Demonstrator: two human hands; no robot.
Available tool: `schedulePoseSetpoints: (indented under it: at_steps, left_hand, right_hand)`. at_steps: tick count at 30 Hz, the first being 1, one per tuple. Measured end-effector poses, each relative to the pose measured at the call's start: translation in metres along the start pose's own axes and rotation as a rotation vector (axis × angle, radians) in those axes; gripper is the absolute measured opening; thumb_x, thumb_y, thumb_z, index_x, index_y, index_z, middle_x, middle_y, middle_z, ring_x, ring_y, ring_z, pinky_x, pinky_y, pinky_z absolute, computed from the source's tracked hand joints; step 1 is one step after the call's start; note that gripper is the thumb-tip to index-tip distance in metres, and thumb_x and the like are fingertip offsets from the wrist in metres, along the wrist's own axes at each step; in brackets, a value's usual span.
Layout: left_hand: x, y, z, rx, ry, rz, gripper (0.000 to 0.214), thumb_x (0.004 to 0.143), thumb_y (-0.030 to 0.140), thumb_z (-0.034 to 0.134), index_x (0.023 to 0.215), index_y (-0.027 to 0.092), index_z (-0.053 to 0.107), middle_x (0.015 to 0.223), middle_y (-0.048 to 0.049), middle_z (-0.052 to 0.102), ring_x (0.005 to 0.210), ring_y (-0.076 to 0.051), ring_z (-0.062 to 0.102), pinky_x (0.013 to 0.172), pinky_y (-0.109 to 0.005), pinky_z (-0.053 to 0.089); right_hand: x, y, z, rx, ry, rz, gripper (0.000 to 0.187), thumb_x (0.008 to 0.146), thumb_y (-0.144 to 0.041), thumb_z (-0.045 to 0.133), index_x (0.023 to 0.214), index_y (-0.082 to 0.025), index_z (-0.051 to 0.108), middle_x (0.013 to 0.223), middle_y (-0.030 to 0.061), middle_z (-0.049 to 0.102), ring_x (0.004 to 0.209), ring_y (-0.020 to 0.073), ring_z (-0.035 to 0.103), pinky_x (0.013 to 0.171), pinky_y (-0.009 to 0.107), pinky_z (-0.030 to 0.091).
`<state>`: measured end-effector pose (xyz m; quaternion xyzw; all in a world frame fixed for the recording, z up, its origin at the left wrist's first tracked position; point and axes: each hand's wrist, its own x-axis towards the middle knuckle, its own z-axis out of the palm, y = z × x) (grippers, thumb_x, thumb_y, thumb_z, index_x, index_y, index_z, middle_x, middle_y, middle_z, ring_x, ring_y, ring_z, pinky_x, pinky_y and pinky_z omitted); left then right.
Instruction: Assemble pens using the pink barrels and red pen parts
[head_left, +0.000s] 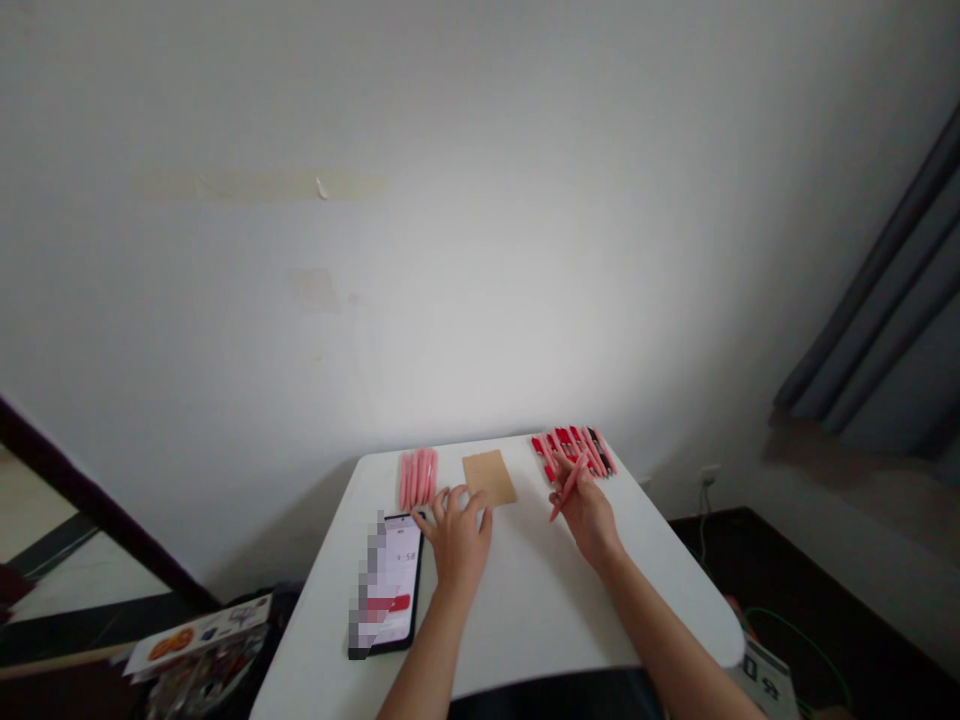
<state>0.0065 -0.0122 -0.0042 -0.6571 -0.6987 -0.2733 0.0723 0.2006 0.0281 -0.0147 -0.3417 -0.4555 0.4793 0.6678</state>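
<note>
A pink pen (568,488) is pinched in the fingers of my right hand (590,515), slanted over the right side of the table. Just beyond it lies a group of pink, red and black pens (600,450), partly covered by that hand. My left hand (456,540) is open, fingers spread, with nothing visible in it. Its fingertips are close to the near edge of a tan square of paper (489,476). Left of the paper, several pink pens (418,478) lie side by side in a row.
A phone (397,580) with its screen lit lies left of my left hand. The white table (540,610) stands by a pale wall (480,250). A bag of items (202,670) sits on the floor at left. Grey curtains (885,340) hang at right, near a wall socket (709,474).
</note>
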Motion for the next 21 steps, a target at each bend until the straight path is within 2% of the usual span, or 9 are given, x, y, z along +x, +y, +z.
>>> schedulePoseSetpoints:
  at_steps: [4,7,10,14,18,21]
  left_hand:
    - [0.0,-0.001,0.002,-0.04,0.027,0.024,0.027,0.084,0.038,0.053,0.107,0.035,0.066,0.123,-0.0035,0.06,0.122,-0.028,0.042,0.107,-0.063,0.014]
    - [0.0,-0.001,0.001,-0.083,0.039,0.038,0.027,0.084,0.039,0.053,0.108,0.035,0.066,0.122,-0.0027,0.061,0.12,-0.027,0.044,0.107,-0.058,0.019]
    - [0.001,0.0,-0.001,-0.137,0.031,0.063,0.028,0.084,0.041,0.054,0.109,0.035,0.066,0.12,-0.0029,0.062,0.119,-0.026,0.045,0.107,-0.055,0.021]
    - [0.002,0.002,-0.005,-0.221,0.036,0.106,0.028,0.083,0.046,0.054,0.107,0.037,0.066,0.119,-0.0017,0.063,0.118,-0.024,0.046,0.106,-0.05,0.025]
    - [0.003,0.002,-0.007,-0.275,0.06,0.143,0.021,0.083,0.046,0.054,0.096,0.04,0.069,0.117,0.0025,0.064,0.118,-0.022,0.045,0.107,-0.047,0.024]
    - [0.005,0.001,-0.008,-0.292,0.054,0.169,0.018,0.083,0.046,0.054,0.088,0.041,0.071,0.117,0.0051,0.064,0.118,-0.021,0.045,0.108,-0.048,0.021]
  right_hand:
    - [-0.002,0.001,-0.002,-0.269,0.063,-0.133,0.041,0.088,-0.055,0.044,0.103,-0.022,0.06,0.073,0.0008,0.052,0.06,0.014,0.046,0.054,0.026,0.041]
    - [-0.007,0.002,-0.001,-0.492,0.072,-0.241,0.032,0.086,-0.051,0.05,0.097,-0.022,0.058,0.074,0.0011,0.056,0.063,0.0151,0.049,0.057,0.027,0.042]
    - [-0.013,0.001,0.002,-0.675,-0.12,-0.272,0.021,0.088,-0.043,0.052,0.089,-0.024,0.061,0.079,0.003,0.062,0.069,0.0169,0.055,0.065,0.029,0.045]
    - [-0.018,-0.003,0.008,-0.784,-0.313,-0.336,0.017,0.089,-0.038,0.053,0.087,-0.026,0.064,0.079,0.0027,0.063,0.072,0.0181,0.057,0.066,0.029,0.045]
    - [-0.019,-0.004,0.009,-0.826,-0.395,-0.344,0.015,0.09,-0.034,0.052,0.088,-0.026,0.064,0.08,0.0019,0.062,0.074,0.0176,0.058,0.066,0.029,0.044]
    - [-0.02,-0.003,0.007,-0.829,-0.398,-0.332,0.014,0.09,-0.034,0.053,0.09,-0.025,0.063,0.081,0.0018,0.062,0.075,0.0176,0.058,0.068,0.029,0.044]
